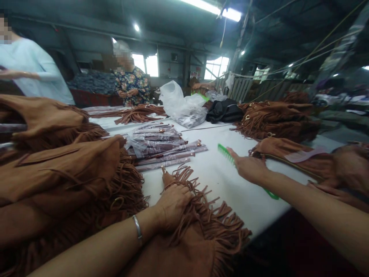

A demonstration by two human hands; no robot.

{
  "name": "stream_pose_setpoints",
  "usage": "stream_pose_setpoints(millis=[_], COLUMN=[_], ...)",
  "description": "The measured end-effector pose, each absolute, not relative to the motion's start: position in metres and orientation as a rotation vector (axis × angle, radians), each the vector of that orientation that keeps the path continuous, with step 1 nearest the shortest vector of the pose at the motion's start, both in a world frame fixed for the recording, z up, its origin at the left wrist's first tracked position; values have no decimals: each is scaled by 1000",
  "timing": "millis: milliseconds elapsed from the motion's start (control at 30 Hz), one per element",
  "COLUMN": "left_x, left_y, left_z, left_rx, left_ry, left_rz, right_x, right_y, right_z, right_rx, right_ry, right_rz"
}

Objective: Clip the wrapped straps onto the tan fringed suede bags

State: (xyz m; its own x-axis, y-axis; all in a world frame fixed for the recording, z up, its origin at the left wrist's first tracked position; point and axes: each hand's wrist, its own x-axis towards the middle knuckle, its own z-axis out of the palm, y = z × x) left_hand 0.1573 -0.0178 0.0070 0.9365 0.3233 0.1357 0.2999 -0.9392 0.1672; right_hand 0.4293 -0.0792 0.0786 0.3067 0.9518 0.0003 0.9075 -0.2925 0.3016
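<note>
My left hand (174, 206) is closed over the upper edge of a brown fringed bag (184, 250), gripping its suede among the strands. The bag lies at the table's near edge, its fringe fanned toward the right and a metal ring at its far corner. To the right, my right hand (250, 169) is wrapped round a green comb (226, 153), held above the white tabletop and apart from the fringe. The comb's toothed end sticks out past my fingers; its middle is hidden in my grip.
Brown fringed bags (63, 173) are heaped on the left, and another pile (276, 119) stands at the back right. Plastic-wrapped straps (164, 144) lie mid-table. Behind them are a white plastic bag (184, 104) and a black bag (225, 110). Two people stand beyond the table.
</note>
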Motion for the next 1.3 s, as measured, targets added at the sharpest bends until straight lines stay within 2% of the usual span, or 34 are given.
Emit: stream_pose_setpoints(millis=[100, 167, 233, 400, 567, 700, 933, 1100, 1200, 1300], left_x=[159, 159, 158, 156, 155, 156, 158, 155, 154, 155], left_y=[-19, -20, -20, -19, -17, -16, -19, -21, -20, -19], left_z=[6, 5, 5, 9, 8, 6, 8, 10, 10, 10], left_rx=[2948, 2930, 2921, 2942, 2905, 2882, 2829, 2859, 2884, 2889], left_ry=[486, 451, 446, 501, 469, 447, 423, 479, 470, 452], left_rz=[275, 344, 379, 280, 296, 316, 331, 281, 275, 275], right_x=[357, 317, 300, 367, 455, 435, 341, 397, 445, 453], right_y=[-58, -49, -43, -39, -47, -55, -81, -60, -50, -53], right_z=[78, 66, 47, 10, 28, 51, 23, 13, 30, 51], right_rx=[2135, 1822, 1712, 1891, 2122, 2181, 1621, 1890, 2109, 2191], right_ry=[2034, 2274, 2346, 2018, 1646, 1732, 2275, 1938, 1650, 1598], right_rz=[268, 169, 157, 231, 188, 311, 238, 231, 178, 214])
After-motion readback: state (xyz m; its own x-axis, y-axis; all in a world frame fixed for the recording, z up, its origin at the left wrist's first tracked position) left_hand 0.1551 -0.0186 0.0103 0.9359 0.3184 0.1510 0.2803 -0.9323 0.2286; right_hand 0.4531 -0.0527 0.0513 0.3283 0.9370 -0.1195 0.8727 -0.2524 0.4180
